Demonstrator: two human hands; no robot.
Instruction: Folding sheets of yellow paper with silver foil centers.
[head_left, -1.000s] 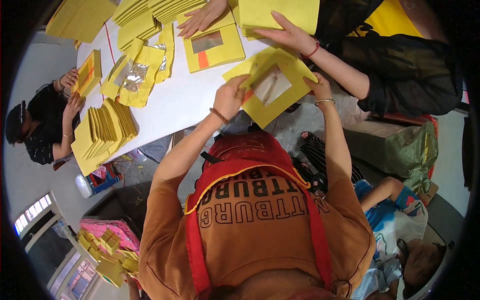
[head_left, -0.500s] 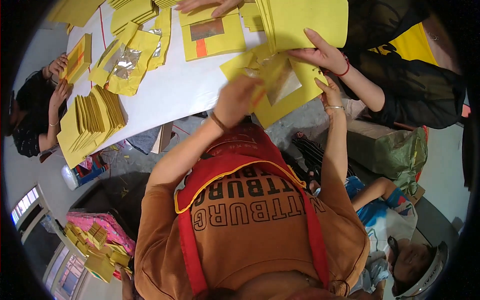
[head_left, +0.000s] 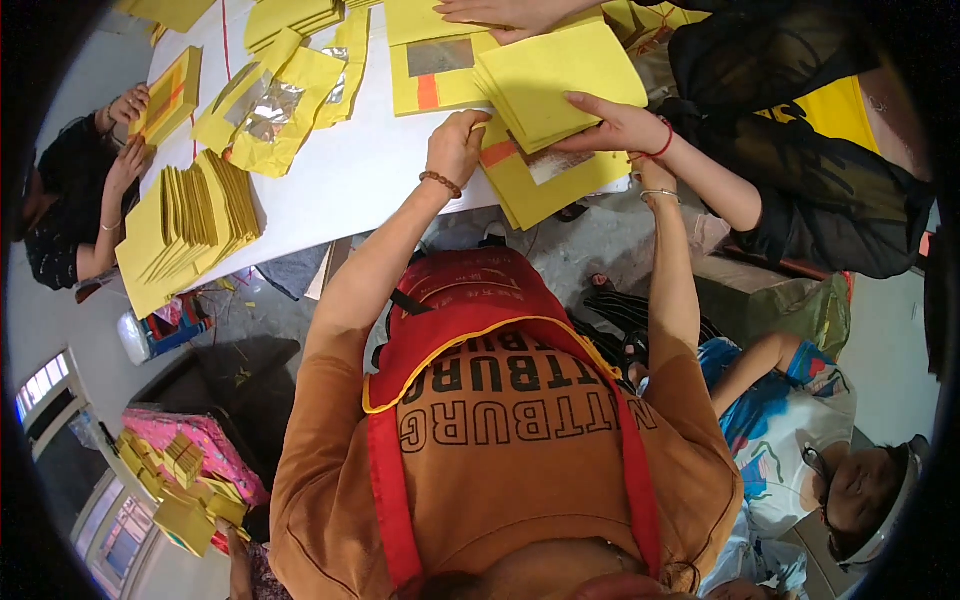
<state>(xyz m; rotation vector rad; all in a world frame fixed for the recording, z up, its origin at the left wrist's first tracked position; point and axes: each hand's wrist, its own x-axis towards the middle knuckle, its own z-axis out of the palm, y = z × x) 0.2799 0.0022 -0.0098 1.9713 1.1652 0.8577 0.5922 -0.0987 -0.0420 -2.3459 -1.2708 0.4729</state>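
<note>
Head view: my left hand [head_left: 455, 148] pinches the yellow envelope [head_left: 545, 180] at the white table's [head_left: 350, 180] edge; my right hand [head_left: 652, 172] is mostly hidden, grip unclear. I'd square edges before pressing.

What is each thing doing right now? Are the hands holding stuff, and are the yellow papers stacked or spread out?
Left hand: curled on the edge of a yellow sheet.
Right hand: mostly hidden under the sheets.
Yellow sheet: flat at the table edge, partly overhanging.
Co-worker's hand: gripping a yellow pad.
Yellow pad: lifted, tilted.
Fanned stack: spread in rows.
Foil sheet: open, crinkled.
</note>
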